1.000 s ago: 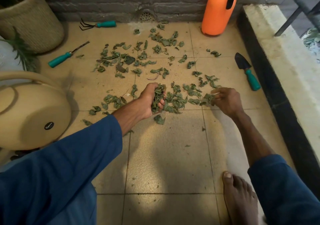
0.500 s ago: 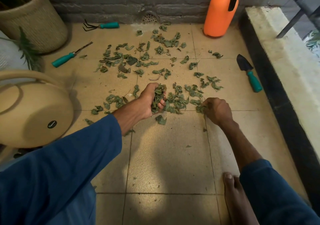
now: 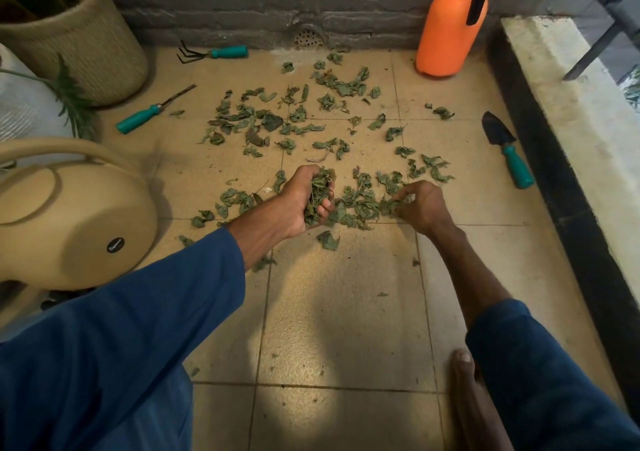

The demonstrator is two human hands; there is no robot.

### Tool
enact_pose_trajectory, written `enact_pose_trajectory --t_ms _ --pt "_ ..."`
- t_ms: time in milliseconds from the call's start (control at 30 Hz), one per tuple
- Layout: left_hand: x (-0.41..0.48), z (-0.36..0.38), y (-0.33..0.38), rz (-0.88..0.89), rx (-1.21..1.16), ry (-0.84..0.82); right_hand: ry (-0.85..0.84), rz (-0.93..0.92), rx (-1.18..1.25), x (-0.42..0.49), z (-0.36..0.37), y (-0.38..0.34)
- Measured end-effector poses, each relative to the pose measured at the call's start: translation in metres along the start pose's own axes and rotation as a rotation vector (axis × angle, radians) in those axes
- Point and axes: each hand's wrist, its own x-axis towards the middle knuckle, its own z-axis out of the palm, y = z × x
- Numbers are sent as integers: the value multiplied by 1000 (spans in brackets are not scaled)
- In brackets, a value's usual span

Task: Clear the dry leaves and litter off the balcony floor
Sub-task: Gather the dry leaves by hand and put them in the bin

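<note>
Your left hand (image 3: 301, 208) still grips its bunch of dry leaves (image 3: 319, 192); your right hand (image 3: 424, 208) has now risen from the floor (image 3: 346, 312), its fingers (image 3: 414, 190) pinching a few leaves (image 3: 388, 204).

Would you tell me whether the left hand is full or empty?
Full: the left hand grips a bunch of leaves.

An orange sprayer (image 3: 450, 34) is set against the grey brick wall (image 3: 242, 7), to the right of a round drain grille (image 3: 308, 38). A teal-handled hand rake (image 3: 214, 53) is laid just below the wall, and a teal-handled weeder (image 3: 152, 111) near the woven planter (image 3: 86, 45). A beige watering can (image 3: 69, 222) is seen at the left. A black trowel (image 3: 505, 149) is laid beside the pale ledge (image 3: 571, 104).
</note>
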Motion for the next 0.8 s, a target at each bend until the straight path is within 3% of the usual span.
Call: enact_pose_trajectory --t_ms 100,400,667,800 --pt "0 -4 1 2 -5 6 -7 16 -74 -2 16 0" --pt "3 -7 0 1 9 17 181 68 -129 -27 19 15" --pt "0 -2 1 -5 9 8 148 101 258 -19 -1 -4" --pt "-1 -2 3 -3 6 4 127 94 307 -8 1 -31"
